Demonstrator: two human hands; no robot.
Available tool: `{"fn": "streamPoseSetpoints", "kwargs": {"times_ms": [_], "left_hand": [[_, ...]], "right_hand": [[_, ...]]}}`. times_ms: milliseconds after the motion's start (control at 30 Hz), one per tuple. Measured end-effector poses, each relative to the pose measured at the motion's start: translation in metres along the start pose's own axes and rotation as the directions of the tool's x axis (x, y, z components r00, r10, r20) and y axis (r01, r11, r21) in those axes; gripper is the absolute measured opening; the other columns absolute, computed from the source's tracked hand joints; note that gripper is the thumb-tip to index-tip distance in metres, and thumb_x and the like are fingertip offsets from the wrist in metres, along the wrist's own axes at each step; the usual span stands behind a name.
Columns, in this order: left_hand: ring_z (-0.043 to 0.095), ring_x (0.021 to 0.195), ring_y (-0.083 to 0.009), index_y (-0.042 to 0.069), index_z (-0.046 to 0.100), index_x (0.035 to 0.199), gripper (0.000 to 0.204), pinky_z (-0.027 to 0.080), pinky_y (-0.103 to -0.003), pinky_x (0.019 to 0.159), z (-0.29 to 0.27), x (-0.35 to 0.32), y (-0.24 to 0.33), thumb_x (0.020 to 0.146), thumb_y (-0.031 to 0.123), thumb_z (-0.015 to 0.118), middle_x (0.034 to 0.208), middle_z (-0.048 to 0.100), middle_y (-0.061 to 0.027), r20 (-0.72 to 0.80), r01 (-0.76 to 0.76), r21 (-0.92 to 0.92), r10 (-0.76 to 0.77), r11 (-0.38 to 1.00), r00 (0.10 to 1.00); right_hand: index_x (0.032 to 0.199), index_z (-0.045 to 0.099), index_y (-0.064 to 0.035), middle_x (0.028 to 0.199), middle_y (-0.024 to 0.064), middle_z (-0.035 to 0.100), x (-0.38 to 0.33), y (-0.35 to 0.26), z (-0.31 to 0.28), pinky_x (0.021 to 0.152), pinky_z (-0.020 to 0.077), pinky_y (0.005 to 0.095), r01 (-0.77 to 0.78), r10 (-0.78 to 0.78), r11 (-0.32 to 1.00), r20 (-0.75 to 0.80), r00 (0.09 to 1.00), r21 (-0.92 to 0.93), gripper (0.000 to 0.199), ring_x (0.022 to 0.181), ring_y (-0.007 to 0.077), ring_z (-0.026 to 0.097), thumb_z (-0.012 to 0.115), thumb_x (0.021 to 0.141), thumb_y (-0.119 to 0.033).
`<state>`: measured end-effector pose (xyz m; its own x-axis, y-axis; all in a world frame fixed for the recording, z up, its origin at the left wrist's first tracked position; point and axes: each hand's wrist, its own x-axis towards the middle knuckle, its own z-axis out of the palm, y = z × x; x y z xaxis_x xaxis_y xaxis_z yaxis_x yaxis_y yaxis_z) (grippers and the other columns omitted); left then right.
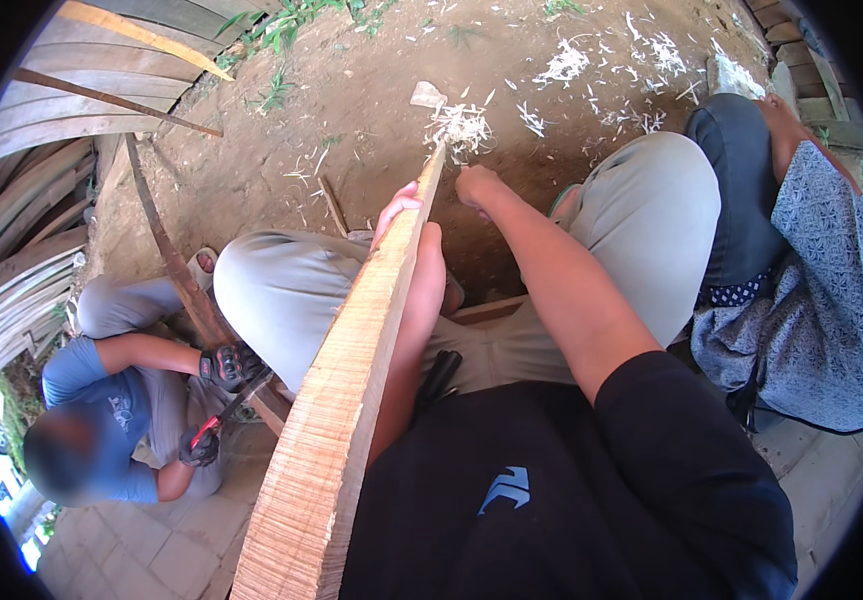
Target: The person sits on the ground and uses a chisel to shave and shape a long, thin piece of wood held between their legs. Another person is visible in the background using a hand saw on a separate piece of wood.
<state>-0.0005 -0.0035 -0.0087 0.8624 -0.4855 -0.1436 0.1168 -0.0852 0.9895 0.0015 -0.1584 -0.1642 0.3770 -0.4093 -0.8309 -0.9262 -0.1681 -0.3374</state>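
Note:
A long curved wooden plank runs from the lower edge up between my knees, its far tip at a pile of pale shavings on the dirt. My left hand grips the plank's edge near its far end, fingers wrapped over the top. My right hand is closed just right of the plank's tip; whether it holds a tool is hidden. I sit with grey trousers and a black shirt.
A person in a blue shirt and dark gloves crouches at the left, working a curved strip with a red-handled tool. Another person in patterned cloth sits right. Bent wooden boards are stacked at upper left. Shavings litter the ground.

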Motion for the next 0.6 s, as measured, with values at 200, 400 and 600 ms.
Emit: {"fn": "streamPoseSetpoints", "kwargs": {"times_ms": [200, 400, 600], "left_hand": [[0.059, 0.091, -0.0142, 0.006, 0.053, 0.111, 0.033, 0.051, -0.029, 0.078, -0.001, 0.002, -0.009, 0.083, -0.012, 0.053, 0.139, 0.051, -0.0165, 0.023, -0.040, 0.032, 0.039, 0.999, 0.999], [0.054, 0.095, -0.0117, 0.007, 0.052, 0.113, 0.033, 0.044, -0.026, 0.084, 0.001, -0.001, -0.005, 0.084, -0.008, 0.050, 0.138, 0.054, -0.0098, -0.005, 0.013, 0.041, -0.013, 0.999, 1.000], [0.051, 0.120, -0.0195, 0.007, 0.052, 0.112, 0.037, 0.038, -0.030, 0.102, 0.007, -0.001, -0.006, 0.079, -0.011, 0.048, 0.137, 0.054, -0.0106, -0.082, 0.014, 0.051, -0.009, 0.999, 0.997]], "right_hand": [[0.119, 0.063, 0.0011, 0.109, 0.0216, 0.068, 0.012, 0.007, 0.018, 0.063, 0.0532, 0.0434, 0.005, 0.003, 0.996, -0.091, 0.996, 0.094, 0.045, 0.078, 0.0329, 0.066, 0.034, 0.106, -0.030], [0.133, 0.060, -0.0076, 0.140, 0.0193, 0.056, 0.013, 0.001, 0.011, 0.105, 0.0465, 0.0440, 0.043, -0.042, 0.987, -0.012, 0.999, 0.154, 0.041, 0.128, 0.0333, 0.056, 0.043, 0.100, -0.025], [0.133, 0.061, -0.0079, 0.139, 0.0170, 0.057, 0.012, -0.004, 0.008, 0.105, 0.0463, 0.0432, -0.031, 0.037, 0.986, -0.030, 0.999, 0.164, 0.041, 0.128, 0.0329, 0.056, 0.044, 0.099, -0.025]]}}
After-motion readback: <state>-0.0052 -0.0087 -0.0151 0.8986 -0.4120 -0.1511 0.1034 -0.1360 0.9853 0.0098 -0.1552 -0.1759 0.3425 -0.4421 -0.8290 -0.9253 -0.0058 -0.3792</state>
